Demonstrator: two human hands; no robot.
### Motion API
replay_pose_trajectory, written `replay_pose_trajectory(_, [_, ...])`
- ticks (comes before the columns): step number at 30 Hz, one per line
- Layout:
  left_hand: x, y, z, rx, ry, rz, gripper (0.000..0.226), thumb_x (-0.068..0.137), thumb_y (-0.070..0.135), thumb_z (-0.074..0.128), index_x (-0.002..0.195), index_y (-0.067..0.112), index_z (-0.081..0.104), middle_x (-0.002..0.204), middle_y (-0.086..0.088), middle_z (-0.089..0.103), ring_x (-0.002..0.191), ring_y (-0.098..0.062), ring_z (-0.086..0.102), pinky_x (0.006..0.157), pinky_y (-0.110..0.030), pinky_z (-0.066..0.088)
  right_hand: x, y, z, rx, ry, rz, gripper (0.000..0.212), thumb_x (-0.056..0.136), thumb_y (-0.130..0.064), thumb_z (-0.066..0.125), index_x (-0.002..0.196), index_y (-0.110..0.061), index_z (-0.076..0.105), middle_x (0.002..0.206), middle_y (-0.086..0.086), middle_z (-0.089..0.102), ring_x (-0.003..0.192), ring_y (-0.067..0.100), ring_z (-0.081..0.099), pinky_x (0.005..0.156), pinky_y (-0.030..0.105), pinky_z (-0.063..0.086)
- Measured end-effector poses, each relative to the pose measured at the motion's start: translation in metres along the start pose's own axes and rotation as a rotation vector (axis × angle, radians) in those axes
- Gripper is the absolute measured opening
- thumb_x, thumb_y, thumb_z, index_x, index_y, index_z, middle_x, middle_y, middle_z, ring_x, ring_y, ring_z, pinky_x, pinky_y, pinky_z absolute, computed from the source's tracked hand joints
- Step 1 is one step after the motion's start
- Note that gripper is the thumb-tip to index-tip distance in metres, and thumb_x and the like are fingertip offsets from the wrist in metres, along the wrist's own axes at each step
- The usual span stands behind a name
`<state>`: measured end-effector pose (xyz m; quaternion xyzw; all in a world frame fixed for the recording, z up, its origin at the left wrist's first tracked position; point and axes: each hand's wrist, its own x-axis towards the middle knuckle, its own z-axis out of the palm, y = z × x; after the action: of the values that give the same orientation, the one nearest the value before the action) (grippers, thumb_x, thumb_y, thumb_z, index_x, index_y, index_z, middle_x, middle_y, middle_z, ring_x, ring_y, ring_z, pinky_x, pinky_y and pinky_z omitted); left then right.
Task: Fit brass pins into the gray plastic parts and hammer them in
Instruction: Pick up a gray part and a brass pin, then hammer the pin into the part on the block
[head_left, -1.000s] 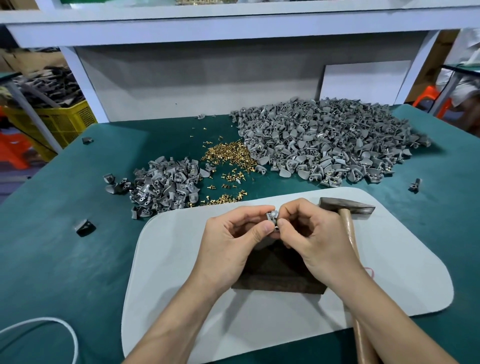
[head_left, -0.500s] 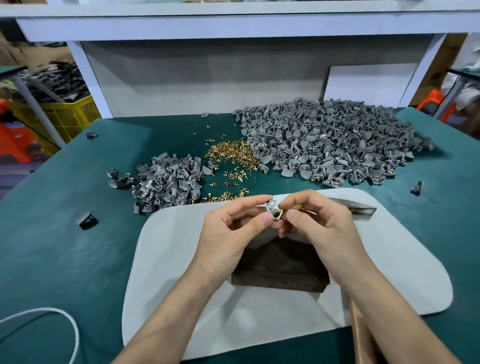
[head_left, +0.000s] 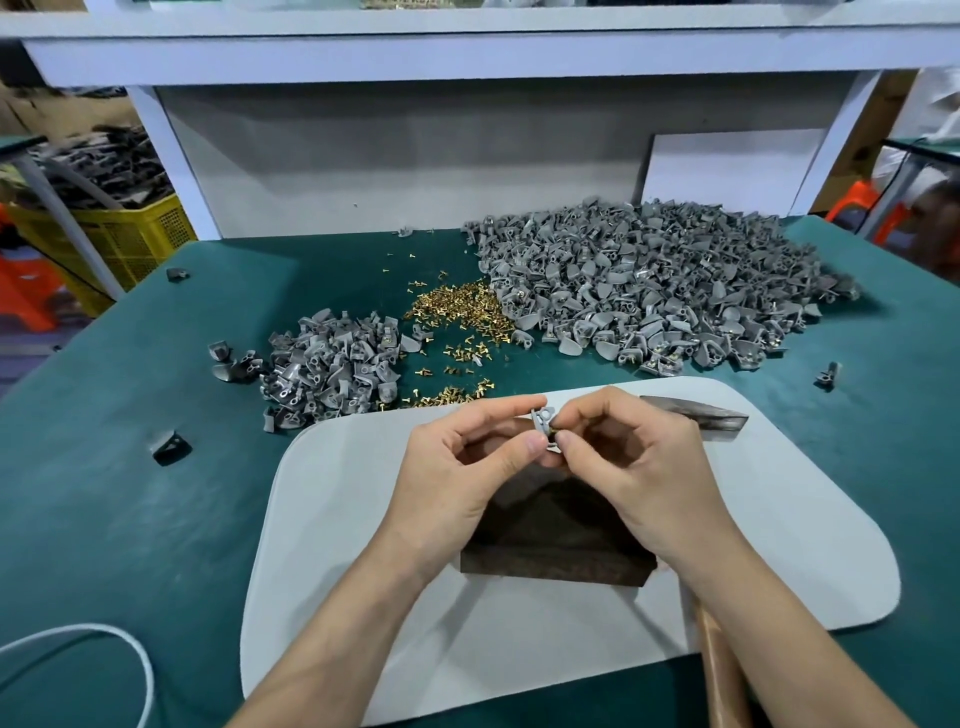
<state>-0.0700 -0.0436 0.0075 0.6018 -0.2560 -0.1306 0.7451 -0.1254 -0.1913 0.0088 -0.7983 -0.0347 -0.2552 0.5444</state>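
My left hand (head_left: 462, 467) pinches a small gray plastic part (head_left: 543, 420) between thumb and forefinger above a dark block (head_left: 556, 540) on the white mat (head_left: 332, 519). My right hand (head_left: 639, 467) pinches a brass pin (head_left: 555, 432) against the part's side. The hammer lies under my right arm, its dark head (head_left: 696, 418) behind my right hand and its wooden handle (head_left: 719, 670) running toward me. Loose brass pins (head_left: 457, 312) lie in a heap behind the mat.
A large pile of gray parts (head_left: 654, 286) fills the back right of the green table (head_left: 104, 493). A smaller pile (head_left: 332, 369) lies back left. Single dark parts (head_left: 169, 447) are scattered around. A white cable (head_left: 104, 654) loops at the front left. A yellow crate (head_left: 124, 239) stands beyond the table.
Both hands have stayed together over the block, shifting slightly. The right fingers have brought the pin onto the part held in my left hand.
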Motion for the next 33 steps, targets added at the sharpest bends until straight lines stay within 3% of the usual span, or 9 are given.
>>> replay_pose_trajectory(7, [0.001,-0.004,-0.001,0.017,0.008,0.021,0.027,0.073,0.014,0.069,0.099,0.014,0.069,0.080,-0.001,0.073,0.075,-0.012,0.071,0.071,-0.014,0.050,0.003,0.001,-0.003,-0.179,0.050,-0.132,0.006,0.076,-0.011,0.066,0.076,-0.017,0.065,0.071,-0.007,0.063,0.066,0.013,0.062,0.064,0.027,0.051])
replay_pose_trajectory(10, [0.002,-0.007,-0.002,0.064,0.040,0.036,0.020,0.077,0.006,0.072,0.094,0.014,0.064,0.087,-0.005,0.072,0.080,-0.018,0.072,0.072,-0.015,0.050,0.009,0.007,-0.021,-0.366,0.299,-0.092,0.010,0.080,-0.016,0.063,0.070,-0.017,0.063,0.064,-0.011,0.062,0.060,0.005,0.057,0.058,0.014,0.041])
replay_pose_trajectory(12, [0.003,-0.009,-0.004,0.122,0.035,0.044,0.020,0.080,0.001,0.070,0.091,0.012,0.058,0.091,-0.003,0.072,0.084,-0.019,0.072,0.075,-0.017,0.052,0.016,0.019,-0.042,-0.533,0.480,0.137,0.015,0.082,-0.023,0.064,0.068,-0.020,0.059,0.063,-0.006,0.063,0.059,0.004,0.055,0.056,0.018,0.036])
replay_pose_trajectory(15, [0.005,-0.011,-0.006,0.171,0.031,0.058,0.019,0.082,-0.002,0.068,0.092,0.006,0.054,0.094,-0.002,0.072,0.089,-0.018,0.070,0.082,-0.024,0.054,0.016,0.044,-0.069,-0.821,0.306,0.636,0.027,0.083,-0.039,0.065,0.078,-0.014,0.058,0.082,0.011,0.066,0.079,0.028,0.059,0.063,0.029,0.034])
replay_pose_trajectory(17, [0.004,-0.013,-0.006,0.190,0.035,0.079,0.019,0.081,-0.003,0.068,0.089,0.007,0.054,0.093,-0.003,0.073,0.092,-0.015,0.069,0.086,-0.021,0.051,0.012,0.054,-0.070,-0.861,0.186,0.756,0.035,0.080,-0.045,0.067,0.072,-0.014,0.056,0.077,0.009,0.064,0.073,0.028,0.055,0.059,0.030,0.034])
replay_pose_trajectory(21, [0.003,-0.021,-0.003,0.261,-0.007,0.067,0.024,0.080,-0.004,0.069,0.080,0.013,0.052,0.088,0.000,0.074,0.091,-0.010,0.067,0.082,-0.017,0.047,0.016,0.055,-0.062,-0.891,0.221,0.771,0.031,0.075,-0.038,0.070,0.068,-0.010,0.059,0.074,0.013,0.062,0.069,0.027,0.053,0.059,0.028,0.036])
replay_pose_trajectory(24, [-0.001,-0.026,-0.007,0.240,-0.055,0.010,0.023,0.081,-0.005,0.067,0.079,0.012,0.052,0.090,-0.001,0.074,0.091,-0.008,0.066,0.082,-0.014,0.046,0.018,0.034,-0.069,-0.523,0.216,0.809,0.021,0.076,-0.021,0.068,0.061,-0.011,0.058,0.052,0.001,0.059,0.054,0.019,0.057,0.046,0.020,0.039])
replay_pose_trajectory(27, [-0.006,-0.029,-0.012,0.373,-0.104,0.007,0.023,0.081,0.006,0.070,0.075,0.021,0.054,0.102,0.007,0.069,0.106,-0.007,0.058,0.089,-0.017,0.040,0.016,-0.002,-0.081,-0.251,0.171,0.789,0.018,0.081,-0.002,0.057,0.063,-0.005,0.054,0.046,0.005,0.055,0.030,0.012,0.044,0.033,0.015,0.034])
replay_pose_trajectory(33, [-0.008,-0.028,-0.014,0.467,-0.095,0.007,0.021,0.080,0.009,0.071,0.079,0.027,0.061,0.117,0.008,0.059,0.119,-0.010,0.048,0.104,-0.030,0.037,0.008,-0.075,-0.056,-0.408,-0.100,0.548,0.021,0.090,0.002,0.049,0.072,-0.008,0.043,0.049,0.008,0.046,0.032,0.011,0.039,0.032,0.018,0.030])
